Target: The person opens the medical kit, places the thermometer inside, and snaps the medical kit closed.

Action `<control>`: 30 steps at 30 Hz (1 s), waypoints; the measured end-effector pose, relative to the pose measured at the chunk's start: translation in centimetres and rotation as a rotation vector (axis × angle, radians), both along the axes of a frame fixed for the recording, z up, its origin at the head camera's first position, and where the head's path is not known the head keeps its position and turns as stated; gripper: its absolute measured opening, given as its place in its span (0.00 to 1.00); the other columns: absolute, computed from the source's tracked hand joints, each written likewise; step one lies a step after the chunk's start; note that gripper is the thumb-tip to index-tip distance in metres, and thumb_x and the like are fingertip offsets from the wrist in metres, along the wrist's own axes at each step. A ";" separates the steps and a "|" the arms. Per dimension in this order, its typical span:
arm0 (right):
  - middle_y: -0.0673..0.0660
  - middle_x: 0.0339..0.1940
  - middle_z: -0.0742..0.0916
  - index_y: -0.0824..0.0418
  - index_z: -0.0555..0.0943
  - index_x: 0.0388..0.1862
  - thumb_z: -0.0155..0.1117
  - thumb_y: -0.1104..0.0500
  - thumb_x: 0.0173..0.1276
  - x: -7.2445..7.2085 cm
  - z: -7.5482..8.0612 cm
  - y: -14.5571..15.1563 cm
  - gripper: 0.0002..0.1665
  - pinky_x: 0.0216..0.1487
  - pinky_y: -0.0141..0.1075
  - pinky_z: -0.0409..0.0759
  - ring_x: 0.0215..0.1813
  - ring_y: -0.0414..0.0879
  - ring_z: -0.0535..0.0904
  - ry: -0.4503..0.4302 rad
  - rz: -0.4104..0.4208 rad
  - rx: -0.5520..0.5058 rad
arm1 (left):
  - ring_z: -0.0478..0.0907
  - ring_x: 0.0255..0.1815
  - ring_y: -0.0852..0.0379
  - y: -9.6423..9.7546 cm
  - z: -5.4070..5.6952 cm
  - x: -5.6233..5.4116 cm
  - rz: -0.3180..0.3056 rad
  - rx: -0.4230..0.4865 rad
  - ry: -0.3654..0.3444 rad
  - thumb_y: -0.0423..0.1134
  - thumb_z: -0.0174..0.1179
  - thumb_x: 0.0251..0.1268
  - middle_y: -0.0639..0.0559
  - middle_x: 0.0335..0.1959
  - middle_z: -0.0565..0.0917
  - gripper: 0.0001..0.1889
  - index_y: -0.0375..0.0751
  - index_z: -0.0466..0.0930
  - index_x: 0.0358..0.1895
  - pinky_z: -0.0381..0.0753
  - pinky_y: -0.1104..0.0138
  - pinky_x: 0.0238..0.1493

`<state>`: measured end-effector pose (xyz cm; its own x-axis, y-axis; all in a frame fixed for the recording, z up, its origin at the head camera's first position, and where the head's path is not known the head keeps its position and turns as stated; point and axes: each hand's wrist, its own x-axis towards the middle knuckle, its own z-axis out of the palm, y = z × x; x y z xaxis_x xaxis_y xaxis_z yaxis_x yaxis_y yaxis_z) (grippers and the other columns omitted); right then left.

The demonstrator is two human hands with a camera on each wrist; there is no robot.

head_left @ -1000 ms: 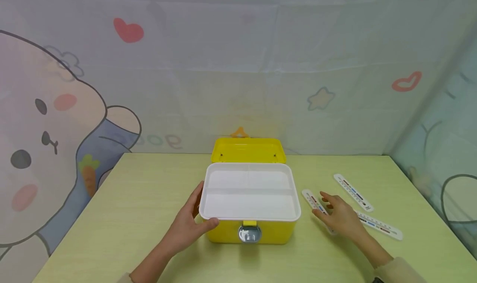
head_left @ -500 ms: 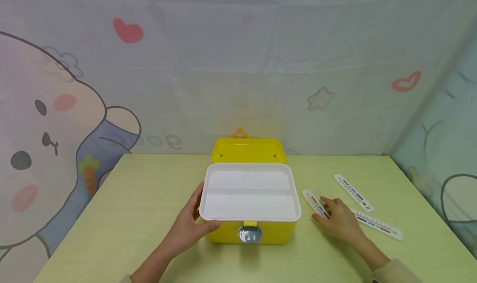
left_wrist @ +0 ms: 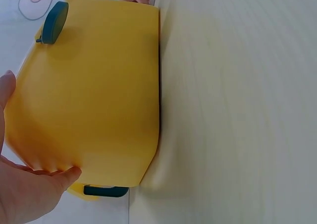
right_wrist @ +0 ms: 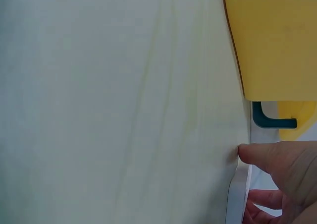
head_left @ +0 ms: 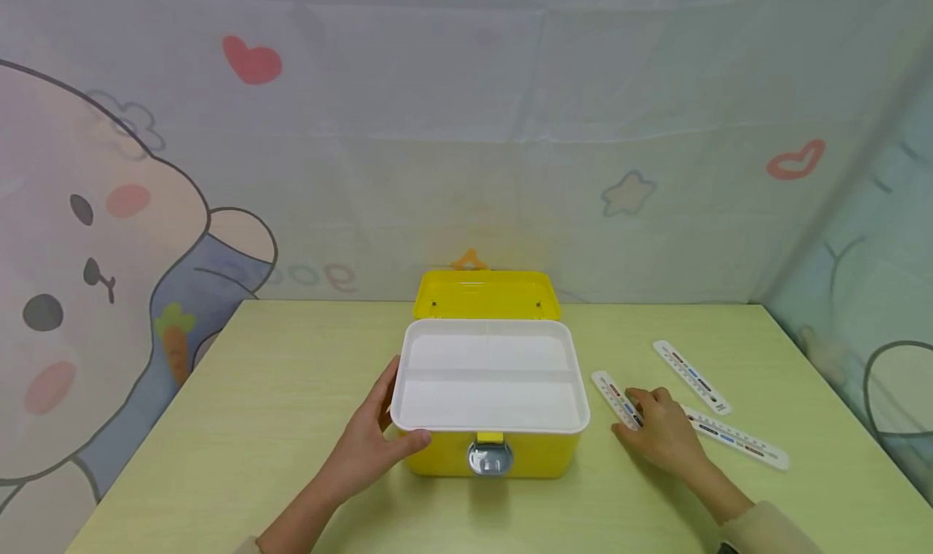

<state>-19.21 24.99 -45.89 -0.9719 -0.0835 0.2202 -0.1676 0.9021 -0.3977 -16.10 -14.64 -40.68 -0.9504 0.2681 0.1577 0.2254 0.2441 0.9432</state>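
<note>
On the right half of the pale wood-grained table (head_left: 291,360), the right hand (head_left: 662,432) reaches in low from the near edge, wrist bent slightly leftward, its thumb and fingers nearly closed around the near thermometer (head_left: 615,398), thumb at one long edge and fingertips at the other. This strip lies under the palm, its far end poking out past the fingers, just beside the yellow box (head_left: 539,457). At the box's left front corner, the left hand (head_left: 368,449) spreads wide, thumb on the front and fingers along the side wall, holding it. Smooth, glossy plastic forms the box, with rounded corners, a round shiny latch (head_left: 491,458), a dark green handle (left_wrist: 105,191) and a raised lid (head_left: 487,295); a white divided tray (head_left: 452,400) sits on top. Two more flat, round-ended thermometers (head_left: 692,376) with printed scales and coloured bands lie near the right hand, one partly behind it.
</note>
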 end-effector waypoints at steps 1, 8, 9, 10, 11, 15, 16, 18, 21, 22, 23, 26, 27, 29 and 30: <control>0.66 0.35 0.77 0.73 0.75 0.52 0.71 0.54 0.50 0.0 0.0 0.0 0.33 0.25 0.37 0.70 0.28 0.48 0.72 0.000 0.000 -0.003 | 0.62 0.67 0.50 0.0 0.0 0.0 0.000 0.001 0.002 0.44 0.69 0.49 0.52 0.71 0.56 0.52 0.54 0.41 0.73 0.62 0.51 0.65; 0.66 0.35 0.77 0.73 0.77 0.48 0.70 0.58 0.51 0.1 0.1 -0.3 0.28 0.25 0.38 0.72 0.28 0.49 0.73 0.010 -0.008 -0.012 | 0.62 0.67 0.50 0.0 -0.2 0.0 0.000 0.004 0.013 0.44 0.69 0.49 0.52 0.71 0.57 0.51 0.58 0.41 0.73 0.62 0.51 0.65; 0.67 0.35 0.77 0.73 0.77 0.48 0.70 0.58 0.50 0.2 0.2 -0.3 0.27 0.25 0.39 0.72 0.28 0.50 0.74 0.014 -0.010 -0.012 | 0.62 0.67 0.50 0.0 -0.2 0.0 -0.002 0.006 0.013 0.44 0.69 0.50 0.53 0.71 0.57 0.51 0.58 0.41 0.73 0.62 0.51 0.65; 0.67 0.35 0.78 0.73 0.77 0.47 0.70 0.59 0.50 0.2 0.2 -0.3 0.27 0.25 0.40 0.72 0.28 0.50 0.74 0.019 -0.011 -0.012 | 0.62 0.67 0.50 0.0 -0.2 0.0 -0.002 0.009 0.011 0.44 0.69 0.50 0.53 0.71 0.57 0.51 0.59 0.41 0.73 0.62 0.51 0.65; 0.66 0.35 0.78 0.73 0.78 0.47 0.70 0.59 0.50 0.2 0.2 -0.3 0.26 0.25 0.40 0.72 0.28 0.51 0.74 0.026 -0.011 -0.011 | 0.63 0.67 0.50 0.0 -0.2 0.0 -0.002 0.012 0.009 0.44 0.69 0.50 0.52 0.71 0.57 0.52 0.59 0.41 0.73 0.62 0.51 0.65; 0.65 0.33 0.80 0.71 0.79 0.45 0.69 0.61 0.48 0.1 0.2 -0.2 0.24 0.25 0.40 0.71 0.29 0.52 0.75 0.056 -0.009 -0.020 | 0.64 0.66 0.49 0.0 -0.2 0.1 -0.007 0.023 0.004 0.43 0.69 0.50 0.52 0.71 0.57 0.52 0.57 0.41 0.73 0.62 0.51 0.65; 0.64 0.33 0.80 0.71 0.80 0.45 0.69 0.62 0.48 0.0 0.2 -0.2 0.24 0.25 0.40 0.71 0.29 0.52 0.75 0.060 -0.008 -0.024 | 0.64 0.66 0.49 0.0 -0.2 0.1 -0.007 0.025 0.003 0.43 0.69 0.50 0.52 0.71 0.57 0.52 0.56 0.40 0.73 0.62 0.52 0.65; 0.64 0.33 0.81 0.70 0.80 0.45 0.68 0.62 0.48 0.0 0.2 -0.2 0.23 0.25 0.40 0.71 0.29 0.52 0.75 0.064 -0.007 -0.031 | 0.65 0.65 0.49 0.0 -0.1 0.1 -0.011 0.028 0.001 0.43 0.69 0.49 0.52 0.71 0.56 0.52 0.55 0.40 0.73 0.63 0.53 0.65; 0.64 0.33 0.81 0.70 0.80 0.45 0.68 0.62 0.48 0.0 0.3 -0.2 0.23 0.26 0.40 0.72 0.30 0.52 0.76 0.062 -0.005 -0.033 | 0.64 0.66 0.50 0.0 -0.1 0.0 -0.013 0.033 -0.002 0.42 0.69 0.49 0.52 0.72 0.56 0.53 0.54 0.40 0.74 0.63 0.54 0.65; 0.64 0.33 0.81 0.69 0.80 0.45 0.68 0.62 0.48 -0.1 0.3 -0.2 0.23 0.26 0.40 0.72 0.30 0.53 0.76 0.062 -0.005 -0.034 | 0.64 0.66 0.50 0.0 -0.1 0.0 -0.015 0.034 -0.003 0.42 0.69 0.49 0.52 0.72 0.56 0.53 0.53 0.40 0.74 0.63 0.54 0.65; 0.64 0.34 0.81 0.69 0.80 0.45 0.68 0.62 0.48 -0.1 0.4 -0.2 0.23 0.26 0.41 0.72 0.31 0.53 0.76 0.060 -0.006 -0.033 | 0.63 0.66 0.50 0.0 -0.1 0.0 -0.016 0.034 -0.003 0.41 0.69 0.49 0.52 0.72 0.56 0.53 0.52 0.40 0.74 0.62 0.53 0.65; 0.64 0.35 0.82 0.69 0.81 0.46 0.67 0.62 0.48 -0.3 0.6 -0.1 0.23 0.27 0.41 0.72 0.32 0.54 0.77 0.059 -0.007 -0.034 | 0.63 0.67 0.50 0.0 -0.1 0.1 -0.019 0.033 -0.003 0.41 0.69 0.50 0.52 0.72 0.55 0.53 0.50 0.40 0.74 0.62 0.53 0.65; 0.65 0.35 0.81 0.69 0.81 0.46 0.67 0.62 0.48 -0.4 0.6 0.0 0.23 0.28 0.41 0.72 0.32 0.54 0.77 0.059 -0.007 -0.035 | 0.63 0.67 0.50 0.0 -0.1 0.1 -0.018 0.034 -0.004 0.41 0.69 0.50 0.52 0.72 0.55 0.53 0.50 0.40 0.74 0.62 0.53 0.65; 0.65 0.36 0.81 0.68 0.81 0.46 0.67 0.61 0.48 -0.5 0.8 0.1 0.24 0.28 0.42 0.73 0.33 0.54 0.77 0.056 -0.006 -0.034 | 0.62 0.67 0.50 0.0 0.0 0.1 -0.017 0.034 -0.005 0.40 0.69 0.49 0.52 0.72 0.55 0.53 0.50 0.40 0.74 0.62 0.53 0.65; 0.65 0.36 0.82 0.68 0.81 0.46 0.67 0.61 0.48 -0.5 0.8 0.1 0.24 0.28 0.41 0.73 0.33 0.54 0.77 0.056 -0.002 -0.037 | 0.63 0.67 0.50 0.0 0.0 0.1 -0.016 0.035 -0.007 0.40 0.69 0.49 0.52 0.72 0.55 0.53 0.51 0.40 0.74 0.62 0.53 0.65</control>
